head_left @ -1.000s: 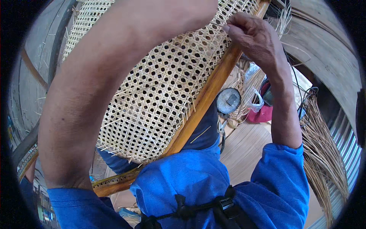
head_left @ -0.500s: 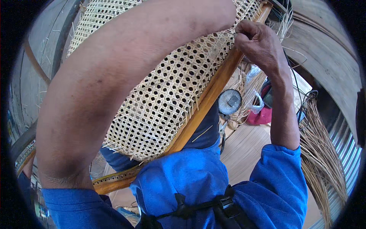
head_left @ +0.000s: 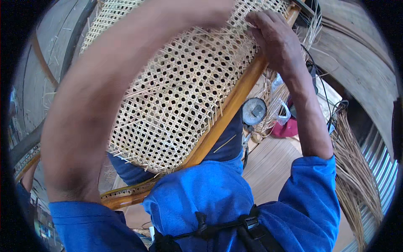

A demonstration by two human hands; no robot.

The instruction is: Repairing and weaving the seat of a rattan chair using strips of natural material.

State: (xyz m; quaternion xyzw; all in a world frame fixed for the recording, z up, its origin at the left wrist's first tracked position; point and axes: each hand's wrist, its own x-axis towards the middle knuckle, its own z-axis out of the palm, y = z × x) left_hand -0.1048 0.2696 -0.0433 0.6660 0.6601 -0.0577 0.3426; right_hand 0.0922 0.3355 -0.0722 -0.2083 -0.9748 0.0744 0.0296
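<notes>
Cane (head_left: 184, 98): long axis up-right
Right hand (head_left: 275, 38): fingers bent by right edge; grip, I can't tell
Left hand: unseen

1 pale cane mesh (head_left: 181, 105) along wooden rail (head_left: 231, 107)

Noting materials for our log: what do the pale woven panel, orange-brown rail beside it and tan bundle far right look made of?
Pale, flat woven panel: likely cane, matte; interlaced strips with loose ends.
Long orange-brown rail: probably wood, varnished or polished; smooth with a soft sheen.
Tan bundle of long strands: perhaps rattan or other plant fibre, untreated-looking; dull, thin strands.
</notes>
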